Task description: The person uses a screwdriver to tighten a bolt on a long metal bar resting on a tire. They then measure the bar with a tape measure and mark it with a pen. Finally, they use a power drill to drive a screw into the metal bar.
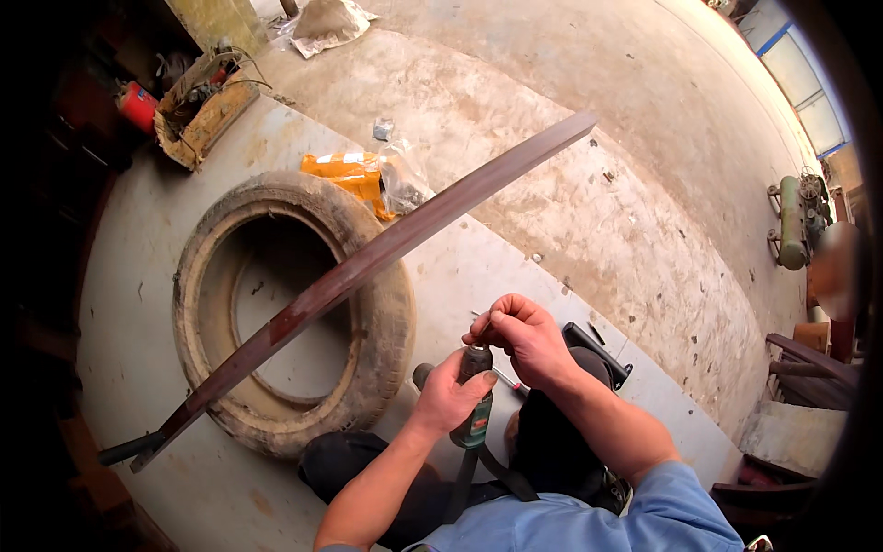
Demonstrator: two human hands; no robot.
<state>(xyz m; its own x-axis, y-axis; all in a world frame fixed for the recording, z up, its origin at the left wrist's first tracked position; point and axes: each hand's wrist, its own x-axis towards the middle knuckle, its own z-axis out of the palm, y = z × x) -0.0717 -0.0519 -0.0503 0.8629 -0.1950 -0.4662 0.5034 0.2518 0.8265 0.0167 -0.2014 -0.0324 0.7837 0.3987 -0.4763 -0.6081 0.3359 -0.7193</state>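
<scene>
My left hand (448,397) is wrapped around the body of a dark green and black power tool (477,425), which stands nearly upright between my knees. At the tool's upper end, my right hand (522,333) has thumb and forefinger pinched together. A thin piece seems to stick out near those fingertips, too small to make out. A long, flat, dark brown bar (386,247) with a dark handle-like end lies slanting across a dusty tyre (391,340), left of my hands. Below my right hand a slim tool with a red part (517,386) lies partly hidden.
Behind the tyre lie an orange-and-white package (345,173) and a clear plastic bag (402,184). A black object with a handle (600,354) rests beside my right knee. A wooden box of parts (204,115) stands far left, and a green cylinder tank (789,223) far right.
</scene>
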